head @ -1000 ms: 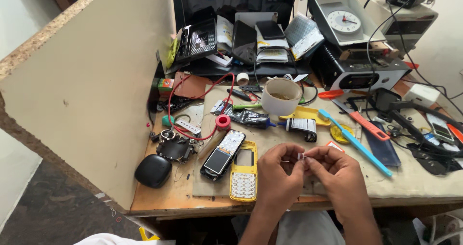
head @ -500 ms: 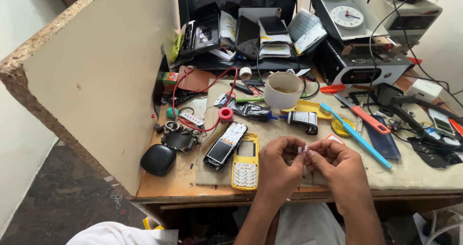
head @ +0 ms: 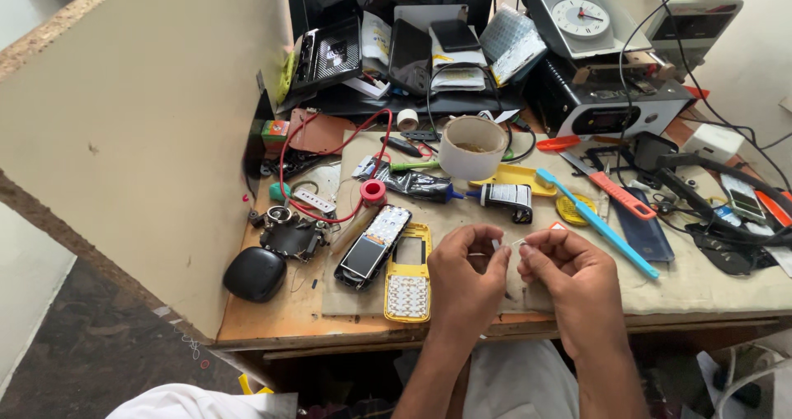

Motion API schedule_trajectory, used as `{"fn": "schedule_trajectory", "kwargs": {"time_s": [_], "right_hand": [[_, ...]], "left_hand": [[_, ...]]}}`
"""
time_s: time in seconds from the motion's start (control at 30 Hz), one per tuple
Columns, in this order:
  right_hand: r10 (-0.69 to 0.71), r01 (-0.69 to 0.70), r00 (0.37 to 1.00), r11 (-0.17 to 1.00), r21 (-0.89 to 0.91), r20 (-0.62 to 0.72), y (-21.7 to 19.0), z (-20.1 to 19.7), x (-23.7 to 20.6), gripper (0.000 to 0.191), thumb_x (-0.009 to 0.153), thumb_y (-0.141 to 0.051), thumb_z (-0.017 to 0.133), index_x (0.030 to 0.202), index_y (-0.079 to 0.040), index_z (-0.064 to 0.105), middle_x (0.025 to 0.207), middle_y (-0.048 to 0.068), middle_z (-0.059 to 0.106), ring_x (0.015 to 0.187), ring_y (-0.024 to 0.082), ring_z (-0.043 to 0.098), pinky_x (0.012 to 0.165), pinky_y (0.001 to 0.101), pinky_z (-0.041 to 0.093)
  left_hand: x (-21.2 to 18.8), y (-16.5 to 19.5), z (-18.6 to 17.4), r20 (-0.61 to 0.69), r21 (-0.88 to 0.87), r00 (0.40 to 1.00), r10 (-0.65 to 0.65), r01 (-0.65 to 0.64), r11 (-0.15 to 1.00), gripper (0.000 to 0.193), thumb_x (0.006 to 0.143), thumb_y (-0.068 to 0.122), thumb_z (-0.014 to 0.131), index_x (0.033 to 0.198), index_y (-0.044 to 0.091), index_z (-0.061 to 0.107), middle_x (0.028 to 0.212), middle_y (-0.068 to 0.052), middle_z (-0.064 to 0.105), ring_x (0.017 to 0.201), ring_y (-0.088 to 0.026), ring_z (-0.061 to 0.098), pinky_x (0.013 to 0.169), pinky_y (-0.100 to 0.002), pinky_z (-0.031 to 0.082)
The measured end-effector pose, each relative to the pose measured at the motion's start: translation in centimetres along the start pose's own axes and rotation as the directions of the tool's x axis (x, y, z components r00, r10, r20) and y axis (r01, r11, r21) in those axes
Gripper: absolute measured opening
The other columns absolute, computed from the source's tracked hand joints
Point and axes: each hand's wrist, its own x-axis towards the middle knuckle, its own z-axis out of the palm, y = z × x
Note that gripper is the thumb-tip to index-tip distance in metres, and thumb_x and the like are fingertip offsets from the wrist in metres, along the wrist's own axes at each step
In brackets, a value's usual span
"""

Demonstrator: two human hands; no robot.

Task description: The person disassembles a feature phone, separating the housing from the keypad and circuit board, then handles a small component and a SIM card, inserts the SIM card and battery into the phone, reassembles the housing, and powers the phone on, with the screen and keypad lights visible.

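A tiny pale, flat component [head: 510, 243] is pinched between the two hands, just above the near edge of the cluttered wooden workbench [head: 280, 320]. The left hand [head: 468, 272] is curled nearly closed, thumb and forefinger tips pressed on the left end of the piece; the right hand [head: 577, 277] is curled likewise, its fingertips gripping the right end, so the piece bridges the small gap between them. What exactly the piece is cannot be told; it is too small. Just left of the left hand lies a yellow mobile phone front shell with a white keypad [head: 408, 272], and touching that shell's left side a black phone body with a bare screen [head: 373, 246]. Beyond the hands, a white paper cup [head: 471, 148] stands upright; a blue toothbrush [head: 596, 220] lies right of the hands.
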Motion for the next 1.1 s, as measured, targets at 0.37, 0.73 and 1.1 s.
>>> {"fn": "schedule_trajectory", "kwargs": {"time_s": [0.37,0.73,1.1], "right_hand": [[-0.100,0.101,0.995,0.993,0.069,-0.008,0.6,0.1,-0.1,0.008,0.090,0.003,0.071,0.098,0.002,0.070,0.086,0.006,0.072,0.076,0.012,0.068,0.074,0.0249,0.057],[-0.059,0.054,0.998,0.985,0.167,0.027,0.2,-0.1,-0.4,0.011,0.088,0.003,0.072,0.098,0.005,0.073,0.088,0.011,0.076,0.076,0.014,0.070,0.073,0.0274,0.059],[-0.097,0.088,0.994,0.982,0.167,0.050,1.1,-0.7,-0.2,0.011,0.089,0.006,0.073,0.099,0.005,0.068,0.087,0.011,0.072,0.075,0.015,0.069,0.071,0.0281,0.060]], "left_hand": [[-0.3,0.4,0.1,-0.036,0.087,0.983,0.177,-0.174,0.981,0.011,0.086,0.003,0.072,0.095,-0.003,0.075,0.097,-0.011,0.074,0.087,-0.020,0.074,0.074,-0.030,0.059],[0.0,0.4,0.0,0.072,-0.043,0.997,0.037,-0.034,0.998,0.009,0.089,0.006,0.072,0.092,-0.002,0.075,0.089,-0.006,0.075,0.070,-0.010,0.074,0.061,-0.025,0.058],[-0.2,0.5,-0.2,0.120,0.054,0.984,0.133,-0.140,0.989,0.007,0.090,0.005,0.071,0.093,-0.001,0.072,0.087,-0.008,0.072,0.071,-0.015,0.073,0.063,-0.027,0.058]]}}
